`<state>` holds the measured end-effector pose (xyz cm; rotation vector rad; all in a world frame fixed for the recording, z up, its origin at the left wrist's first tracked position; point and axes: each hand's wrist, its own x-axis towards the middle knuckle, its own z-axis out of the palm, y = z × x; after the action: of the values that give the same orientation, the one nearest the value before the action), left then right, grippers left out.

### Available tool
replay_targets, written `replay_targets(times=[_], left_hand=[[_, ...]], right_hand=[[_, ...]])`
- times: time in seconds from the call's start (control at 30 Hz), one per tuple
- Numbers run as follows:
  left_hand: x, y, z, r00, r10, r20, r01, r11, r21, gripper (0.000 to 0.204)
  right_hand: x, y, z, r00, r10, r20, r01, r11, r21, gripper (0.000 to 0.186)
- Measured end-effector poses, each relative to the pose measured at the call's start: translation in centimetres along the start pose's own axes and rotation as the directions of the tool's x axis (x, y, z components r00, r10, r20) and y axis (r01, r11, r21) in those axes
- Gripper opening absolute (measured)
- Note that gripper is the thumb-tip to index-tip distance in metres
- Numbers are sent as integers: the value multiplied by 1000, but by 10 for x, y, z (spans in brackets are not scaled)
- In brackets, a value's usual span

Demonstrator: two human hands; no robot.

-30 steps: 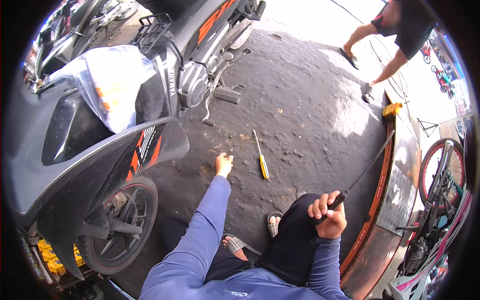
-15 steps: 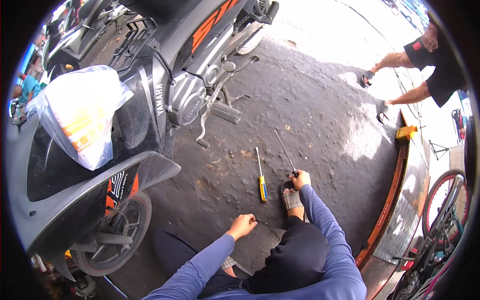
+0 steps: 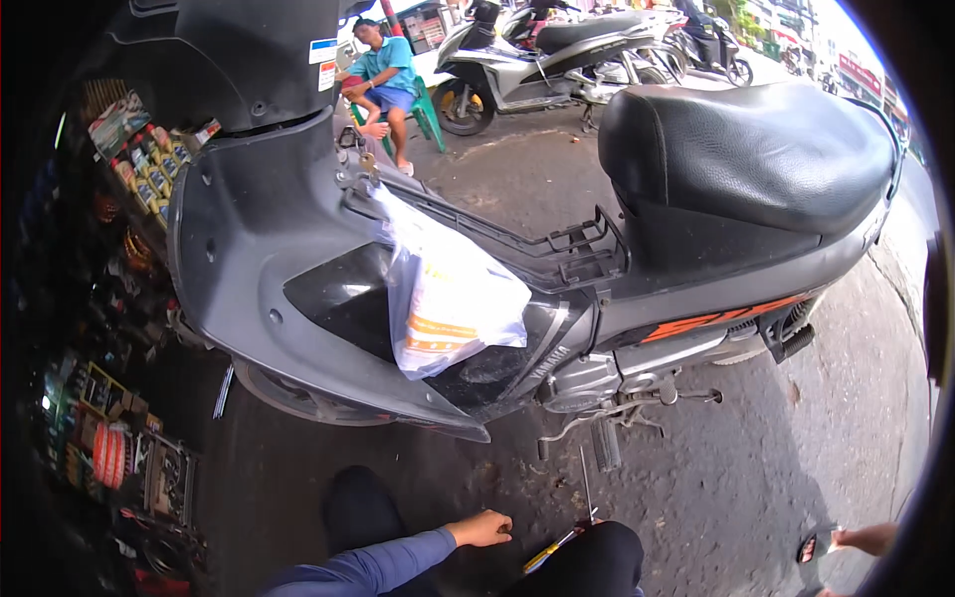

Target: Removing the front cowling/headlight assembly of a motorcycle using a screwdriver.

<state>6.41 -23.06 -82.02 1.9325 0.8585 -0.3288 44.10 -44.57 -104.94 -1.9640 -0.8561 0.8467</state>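
My left hand [image 3: 483, 529] is low at the centre, fingers curled down above the pavement; whatever is under them is too small to make out. To its right, a yellow-handled screwdriver [image 3: 547, 553] lies partly behind my raised right knee [image 3: 602, 562]. The shaft of a long screwdriver [image 3: 586, 478] rises behind that knee, which hides my right hand. Before me stands a grey-black scooter [image 3: 726, 259] with orange markings and a white plastic bag [image 3: 453, 308] on its front section.
Parts and tools [image 3: 139, 468] crowd the dark left side. Beyond the scooter, a person in teal [image 3: 391, 70] sits on a green chair near parked scooters [image 3: 557, 50]. Another person's bare leg and sandal [image 3: 860, 539] are at lower right. A metal kickstand and pedals [image 3: 637, 418] hang under the scooter.
My view has swung up toward the scooter and seated person. My right hand, earlier visible on the long screwdriver, is now hidden behind my knee. My left hand sits lower in the picture.
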Motion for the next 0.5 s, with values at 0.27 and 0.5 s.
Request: replay_targets(times=[0.27,0.5], left_hand=[[-52,147,-102,942,69,-327,-97,993,-70,25],[-169,276,-224,175,441,-880,-595,760,263,31]], right_hand=[[54,-136,-3,924,-196,-328,234,969,82,34],[-7,-486,-11,686,-728,-6,623,583,522,27]])
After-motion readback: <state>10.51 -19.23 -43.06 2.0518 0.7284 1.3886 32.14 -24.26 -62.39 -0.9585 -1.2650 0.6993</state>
